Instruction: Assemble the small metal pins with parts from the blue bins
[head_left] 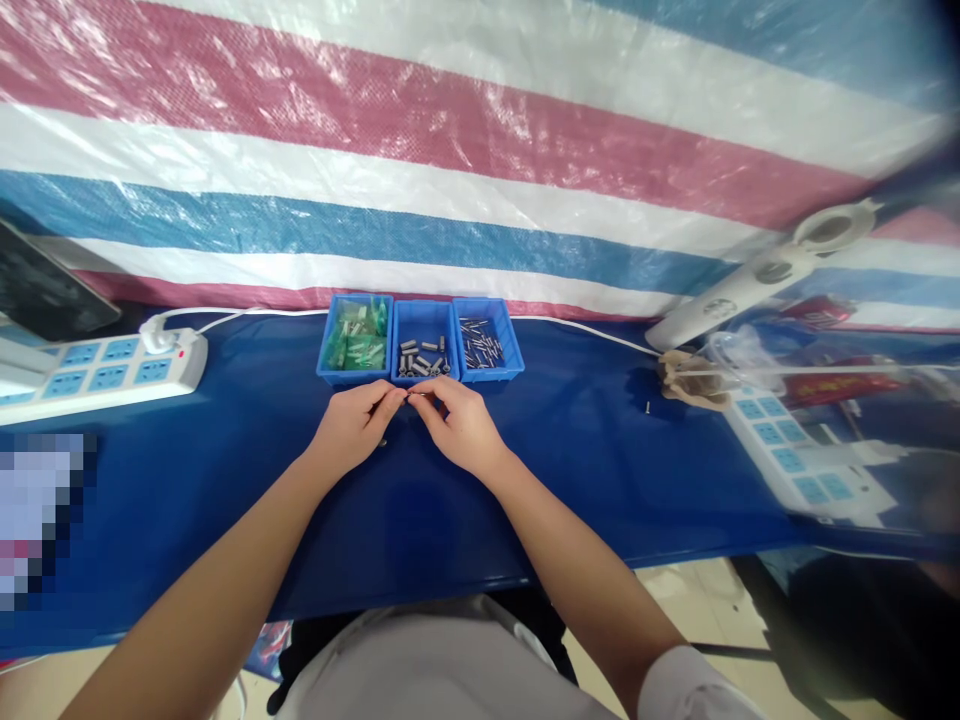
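Both hands [409, 425] pinch thin metal pin [417, 394].

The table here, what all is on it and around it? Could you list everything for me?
bins: three, blue, side by side at the table's far edge; the left holds green pieces, the middle and right hold small grey metal pieces
small metal part: one, grey, pinched between both hands' fingertips just in front of the bins
power strip: one, white with blue sockets, far left
second power strip: one, white with blue sockets, right
desk lamp: one, white, lying at a slant at the right
tablecloth: one, dark blue
tarp: one, striped red, white and blue, behind the table
left hand: fingertips on the small part
right hand: fingertips on the small part
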